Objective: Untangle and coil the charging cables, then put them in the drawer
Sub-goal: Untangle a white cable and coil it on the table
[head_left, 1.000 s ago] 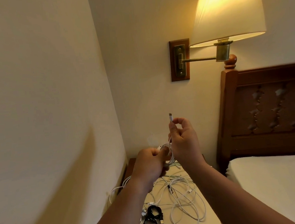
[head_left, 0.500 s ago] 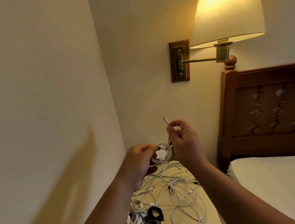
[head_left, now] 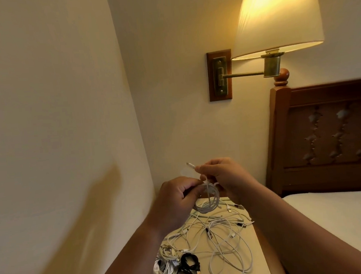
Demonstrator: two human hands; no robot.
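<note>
Both hands up over the nightstand (head_left: 257, 249): left hand (head_left: 176, 202) closed around a small white coil (head_left: 208, 201), right hand (head_left: 223, 176) pinching that cable's plug end (head_left: 190, 164) (pointing up-left). Below, a loose white tangle (head_left: 221, 231) sprawls on top; a black coiled cable (head_left: 187, 270) and white bundles (head_left: 166, 265) lie nearest the camera.

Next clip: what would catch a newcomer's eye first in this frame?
The lit wall lamp glows at upper right, above the dark wooden headboard. At centre, the left hand and right hand hold a small white cable coil above the nightstand. Below them sprawls a tangle of white cables, with a coiled black cable at its near edge.
</note>
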